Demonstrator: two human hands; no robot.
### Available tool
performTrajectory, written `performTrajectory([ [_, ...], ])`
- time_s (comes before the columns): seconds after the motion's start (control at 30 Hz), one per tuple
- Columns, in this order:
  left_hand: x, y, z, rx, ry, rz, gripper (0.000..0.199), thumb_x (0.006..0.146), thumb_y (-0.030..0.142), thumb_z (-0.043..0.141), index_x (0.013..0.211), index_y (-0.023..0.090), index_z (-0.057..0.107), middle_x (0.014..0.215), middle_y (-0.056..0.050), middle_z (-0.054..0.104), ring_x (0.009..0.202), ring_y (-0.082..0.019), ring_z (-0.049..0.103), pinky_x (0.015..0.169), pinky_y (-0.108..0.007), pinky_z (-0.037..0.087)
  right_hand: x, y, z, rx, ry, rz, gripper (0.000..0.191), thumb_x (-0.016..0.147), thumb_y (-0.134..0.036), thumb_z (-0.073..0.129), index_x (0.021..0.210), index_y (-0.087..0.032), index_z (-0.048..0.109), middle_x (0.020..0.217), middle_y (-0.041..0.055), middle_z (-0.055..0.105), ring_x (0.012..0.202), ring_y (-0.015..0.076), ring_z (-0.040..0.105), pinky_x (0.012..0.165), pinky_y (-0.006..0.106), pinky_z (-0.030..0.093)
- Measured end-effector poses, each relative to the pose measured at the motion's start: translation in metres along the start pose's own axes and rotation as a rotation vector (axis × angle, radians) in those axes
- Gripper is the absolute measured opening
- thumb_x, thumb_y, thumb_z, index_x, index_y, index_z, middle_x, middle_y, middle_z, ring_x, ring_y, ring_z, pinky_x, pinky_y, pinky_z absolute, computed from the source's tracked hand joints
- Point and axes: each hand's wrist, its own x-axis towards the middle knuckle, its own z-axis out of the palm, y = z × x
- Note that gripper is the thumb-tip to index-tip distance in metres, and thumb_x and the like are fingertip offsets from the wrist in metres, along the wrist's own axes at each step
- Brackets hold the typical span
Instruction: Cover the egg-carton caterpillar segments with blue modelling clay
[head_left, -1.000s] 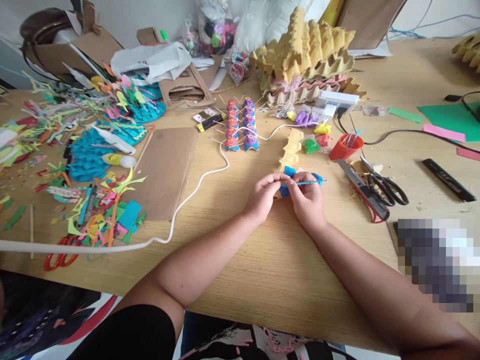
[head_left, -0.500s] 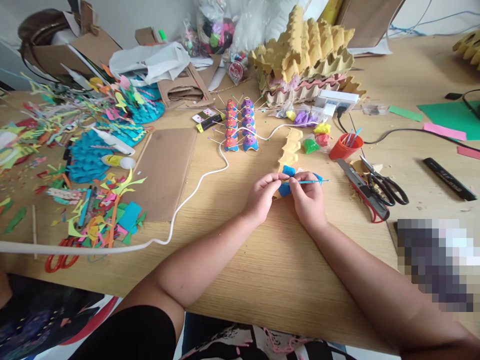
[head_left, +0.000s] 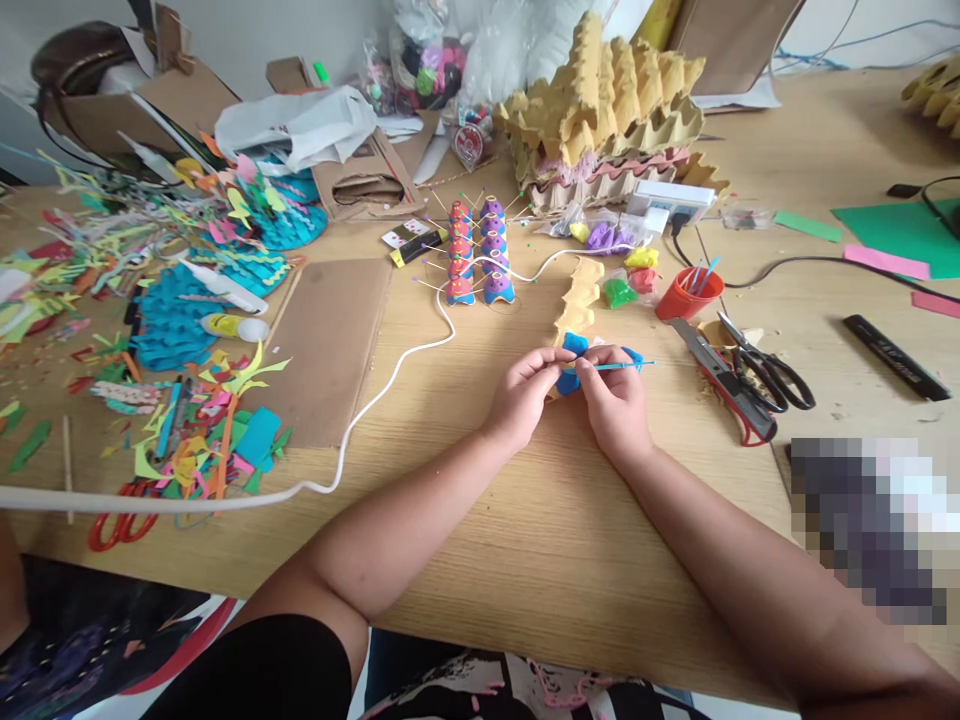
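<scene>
My left hand (head_left: 525, 392) is closed at the near end of a yellow egg-carton strip (head_left: 581, 295), thumb and forefinger pinched together. Blue modelling clay (head_left: 576, 344) covers the cups there, partly hidden by my fingers. In my right hand (head_left: 621, 408) a thin blue modelling tool (head_left: 615, 366) lies crosswise, its tip meeting the left fingertips. Another bit of blue clay (head_left: 634, 357) shows just behind the right fingers. Farther off stand two clay-covered carton strips stuck with pins, one red and blue (head_left: 460, 252), the other purple and blue (head_left: 494, 248).
A white cable (head_left: 397, 360) crosses the table. To the right are an orange cup (head_left: 681, 296) with blue tools, a cutter knife (head_left: 724, 385) and black scissors (head_left: 769, 370). Bagged clay (head_left: 619, 291) lies beyond my hands. Paper scraps (head_left: 196, 445) and cardboard (head_left: 334, 350) fill the left.
Both hands stay together at the clay-covered end, with only slight finger movement. The whole view has shifted a little.
</scene>
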Motion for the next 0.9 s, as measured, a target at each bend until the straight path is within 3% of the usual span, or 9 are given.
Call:
performTrajectory([
  [0.27, -0.0007, -0.0031, -0.0069, -0.009, -0.021, -0.038, 0.022, 0.092, 0.040, 0.075, 0.102, 0.022, 0.083, 0.103, -0.005, 0.082, 0.089, -0.017, 0.068, 0.073, -0.026, 0.048, -0.0012, -0.0042, -0.0011, 0.013, -0.008, 0.069, 0.055, 0.087, -0.077, 0.083, 0.083, -0.029, 0.057, 0.074, -0.0012, 0.053, 0.068, 0.0185, 0.046, 0.062, 0.035, 0.040],
  [0.47, -0.0004, -0.0013, -0.0024, 0.003, 0.007, -0.034, 0.018, 0.082, 0.029, 0.077, 0.097, 0.021, 0.082, 0.099, -0.003, 0.082, 0.087, -0.015, 0.067, 0.074, -0.025, 0.046, 0.0000, -0.0055, -0.0010, 0.081, 0.009, 0.087, 0.055, 0.083, -0.073, 0.088, 0.080, -0.027, 0.057, 0.076, -0.0017, 0.054, 0.071, 0.0178, 0.047, 0.065, 0.034, 0.041],
  [0.73, -0.0016, 0.0001, -0.0021, -0.035, 0.028, -0.020, 0.023, 0.077, 0.036, 0.081, 0.094, 0.021, 0.082, 0.095, -0.001, 0.080, 0.081, -0.013, 0.065, 0.070, -0.026, 0.045, -0.0001, -0.0048, -0.0003, 0.147, 0.042, 0.103, 0.052, 0.086, -0.070, 0.088, 0.081, -0.027, 0.059, 0.074, -0.0028, 0.055, 0.071, 0.0169, 0.048, 0.068, 0.033, 0.041],
  [0.9, -0.0002, 0.0033, 0.0008, -0.111, 0.062, -0.041, 0.022, 0.072, 0.028, 0.084, 0.091, 0.020, 0.078, 0.089, 0.000, 0.078, 0.077, -0.012, 0.066, 0.075, -0.026, 0.049, 0.0001, -0.0067, 0.0005, 0.174, 0.070, 0.087, 0.050, 0.084, -0.066, 0.090, 0.080, -0.027, 0.060, 0.078, -0.0019, 0.060, 0.076, 0.0179, 0.056, 0.075, 0.035, 0.049],
])
